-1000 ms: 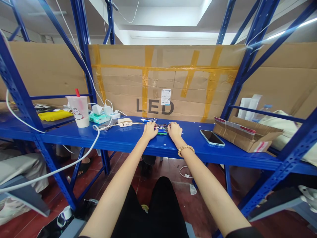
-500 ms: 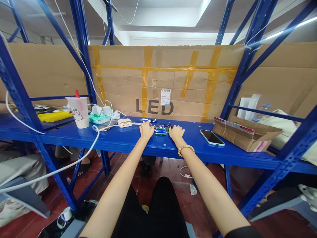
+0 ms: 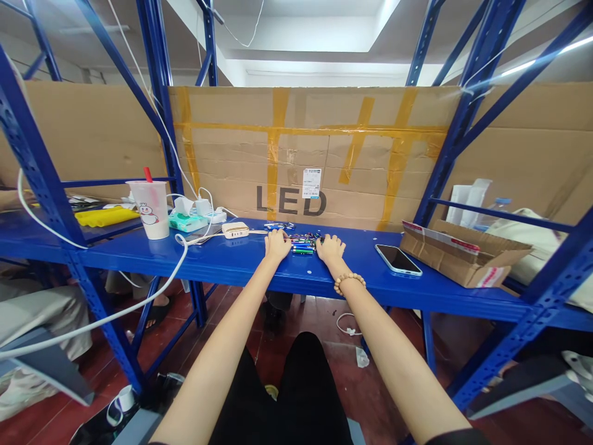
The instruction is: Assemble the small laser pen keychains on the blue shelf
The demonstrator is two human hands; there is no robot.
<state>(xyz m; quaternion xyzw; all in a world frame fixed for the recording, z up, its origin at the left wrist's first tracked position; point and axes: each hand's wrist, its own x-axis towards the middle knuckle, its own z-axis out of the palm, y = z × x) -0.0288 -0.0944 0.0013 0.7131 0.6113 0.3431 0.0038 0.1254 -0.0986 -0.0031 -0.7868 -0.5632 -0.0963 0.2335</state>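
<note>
Both my arms reach out to a blue metal shelf [image 3: 241,262]. My left hand [image 3: 277,245] lies flat on it with fingers stretched out, just left of a small pile of coloured pens [image 3: 303,243]. My right hand [image 3: 330,248] rests open on the shelf at the right of the same pile, fingers spread. A bead bracelet [image 3: 348,281] circles my right wrist. Neither hand holds anything. More pens [image 3: 279,226] lie a little farther back.
A phone [image 3: 398,259] lies right of my hands, beside an open cardboard box [image 3: 463,253]. To the left stand a plastic cup with a red straw [image 3: 151,209], a tissue pack [image 3: 187,220], a white charger [image 3: 235,230] and white cables [image 3: 115,312]. A taped cardboard sheet marked LED [image 3: 315,154] backs the shelf.
Both hands have opened and flattened beside the pen pile; earlier they were curled over it. The right hand has shifted slightly right.
</note>
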